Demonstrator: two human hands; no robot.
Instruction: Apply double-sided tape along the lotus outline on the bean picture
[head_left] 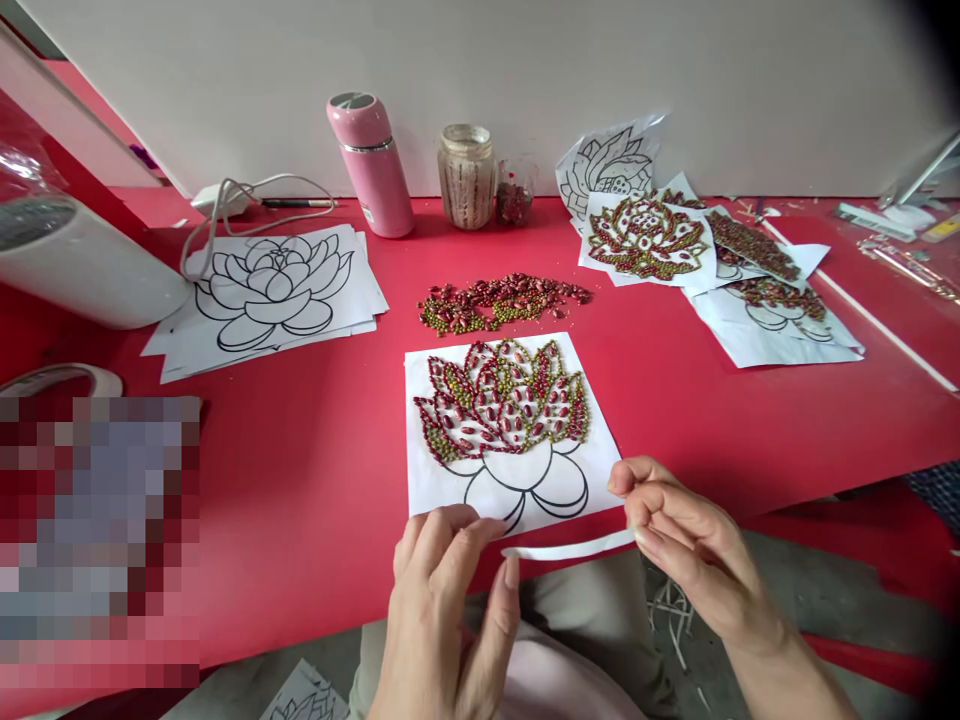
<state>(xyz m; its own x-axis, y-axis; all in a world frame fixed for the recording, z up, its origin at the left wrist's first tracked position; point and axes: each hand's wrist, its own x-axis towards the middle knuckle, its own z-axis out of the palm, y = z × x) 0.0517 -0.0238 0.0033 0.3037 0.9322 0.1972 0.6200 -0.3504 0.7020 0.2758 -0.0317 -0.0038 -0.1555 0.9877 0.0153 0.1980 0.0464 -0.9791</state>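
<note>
In front of me lies a white sheet [442,492] with a black-outlined lotus. Its upper petals are covered with red beans and green beans [510,400], while the lower petals show bare outlines. My right hand [686,535], just off the sheet's lower right corner, pinches one end of a narrow white strip [570,550], paper or tape. The strip stretches left along the table's near edge. By its other end is my left hand [450,590], thumb and forefinger apart, fingertips at the sheet's lower edge. A pile of loose beans [502,303] lies beyond the sheet.
Lotus outline sheets [277,290] are stacked at left, near a tape roll [67,380]. A pink flask [373,170], a glass jar [466,178] and a small cup of beans [515,198] stand at the back. Bean-covered pictures [651,240] overlap at right. The left front corner is pixelated.
</note>
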